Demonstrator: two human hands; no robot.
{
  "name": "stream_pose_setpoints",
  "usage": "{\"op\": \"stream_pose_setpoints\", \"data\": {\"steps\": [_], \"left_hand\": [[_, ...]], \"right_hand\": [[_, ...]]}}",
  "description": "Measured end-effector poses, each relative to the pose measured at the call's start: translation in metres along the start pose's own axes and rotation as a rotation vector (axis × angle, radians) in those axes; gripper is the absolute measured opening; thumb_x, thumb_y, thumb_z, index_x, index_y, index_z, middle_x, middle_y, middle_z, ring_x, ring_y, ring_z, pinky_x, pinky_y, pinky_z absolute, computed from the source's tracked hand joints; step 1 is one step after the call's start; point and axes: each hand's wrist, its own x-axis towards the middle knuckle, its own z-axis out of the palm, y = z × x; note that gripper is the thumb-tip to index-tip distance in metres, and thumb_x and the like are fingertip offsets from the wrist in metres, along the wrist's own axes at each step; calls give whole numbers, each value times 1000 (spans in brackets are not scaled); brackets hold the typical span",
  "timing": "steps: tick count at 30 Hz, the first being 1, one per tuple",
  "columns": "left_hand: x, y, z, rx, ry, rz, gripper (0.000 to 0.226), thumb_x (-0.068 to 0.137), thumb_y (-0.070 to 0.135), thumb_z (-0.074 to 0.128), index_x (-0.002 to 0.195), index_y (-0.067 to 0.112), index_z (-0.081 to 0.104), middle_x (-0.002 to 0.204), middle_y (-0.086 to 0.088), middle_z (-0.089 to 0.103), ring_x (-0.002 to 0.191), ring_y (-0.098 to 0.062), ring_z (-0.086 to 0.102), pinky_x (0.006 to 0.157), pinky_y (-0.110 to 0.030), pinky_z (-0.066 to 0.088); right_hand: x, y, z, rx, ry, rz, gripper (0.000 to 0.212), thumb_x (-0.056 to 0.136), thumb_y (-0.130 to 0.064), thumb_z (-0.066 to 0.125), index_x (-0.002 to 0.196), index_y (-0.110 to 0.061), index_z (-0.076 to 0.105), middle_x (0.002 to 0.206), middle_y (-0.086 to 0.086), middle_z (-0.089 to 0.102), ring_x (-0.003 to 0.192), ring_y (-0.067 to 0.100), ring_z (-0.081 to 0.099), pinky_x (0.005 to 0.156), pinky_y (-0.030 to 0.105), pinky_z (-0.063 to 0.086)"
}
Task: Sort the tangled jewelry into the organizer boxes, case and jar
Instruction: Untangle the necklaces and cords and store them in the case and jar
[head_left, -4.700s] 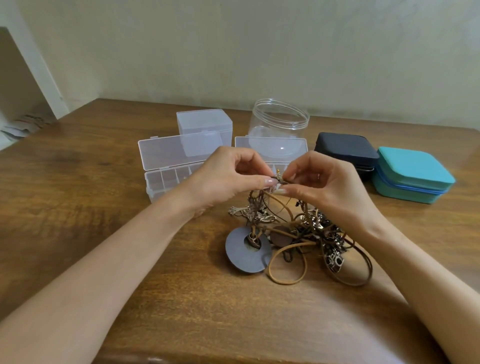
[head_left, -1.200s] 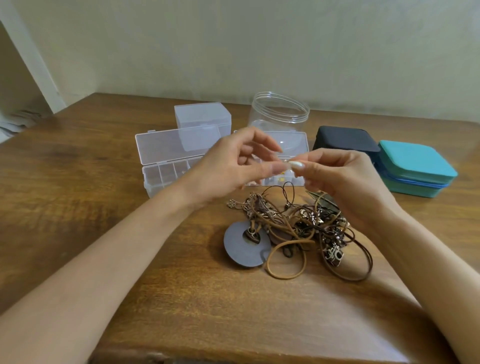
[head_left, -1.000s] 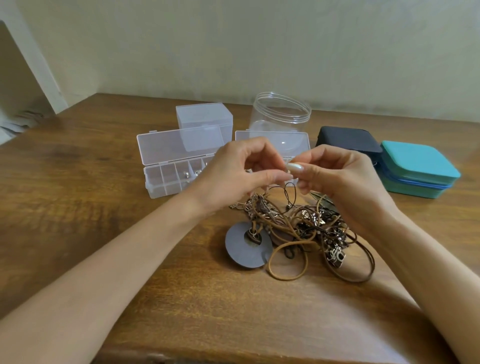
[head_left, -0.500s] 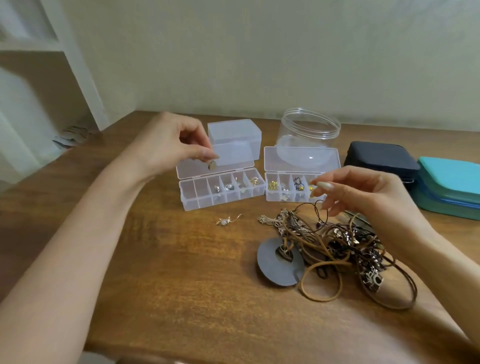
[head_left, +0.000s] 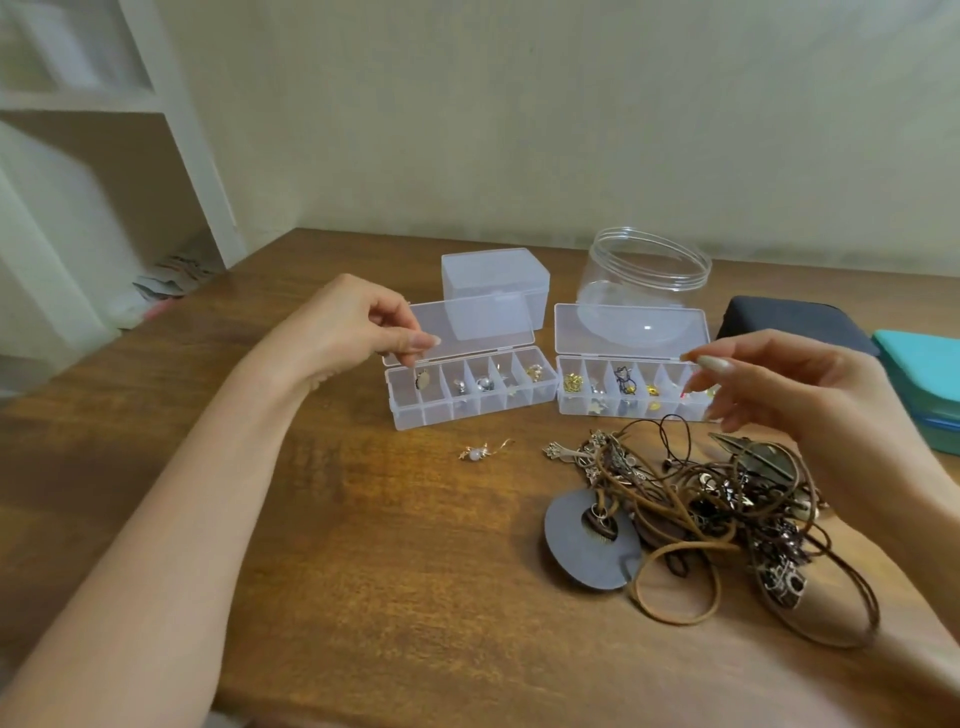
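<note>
My left hand (head_left: 358, 332) hovers over the left organizer box (head_left: 410, 422), fingertips together; I cannot tell whether they pinch anything. My right hand (head_left: 789, 395) hangs loose and empty just above the tangled jewelry (head_left: 701, 514) on the bench (head_left: 363, 571). Both that box and the right organizer box (head_left: 569, 410) hold charms. The jar (head_left: 644, 275) looks empty.

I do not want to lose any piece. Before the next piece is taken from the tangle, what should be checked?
1. Left clear plastic compartment box lid open: ok.
2. Right clear plastic compartment box lid open: ok.
3. Left hand empty: cannot tell; a small metal charm sits just under its fingertips.
4. Right hand empty: ok, nothing visible in it.
5. Small gold charm lying on the brown wooden table, stored: not ok.
</note>
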Motion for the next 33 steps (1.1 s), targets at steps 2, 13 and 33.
{"op": "stream_pose_setpoints", "data": {"steps": [2, 13, 33], "left_hand": [[-1, 1, 0, 17, -43, -14, 16, 70, 29, 75, 71, 13, 71, 66, -2, 70, 63, -5, 56, 64, -15, 44], [4, -3, 15, 209, -76, -55, 17, 76, 31, 74, 73, 15, 70, 68, 2, 68, 72, -12, 58, 69, -31, 45], [-31, 60, 67, -28, -31, 504, 9, 80, 29, 70, 87, 27, 64, 82, 14, 62, 76, 5, 54, 64, -7, 41]], "right_hand": [[0, -1, -2, 8, -15, -4, 29, 59, -39, 72, 82, -23, 77, 82, 9, 72, 60, 12, 62, 57, 17, 54], [1, -1, -3, 11, 22, 8, 20, 71, -21, 66, 87, -12, 72, 76, 6, 72, 58, 11, 60, 55, 17, 53], [8, -6, -53, -857, -751, 213, 42, 65, -37, 81, 102, -48, 64, 101, -22, 55, 88, 2, 55, 71, 21, 47]]}}
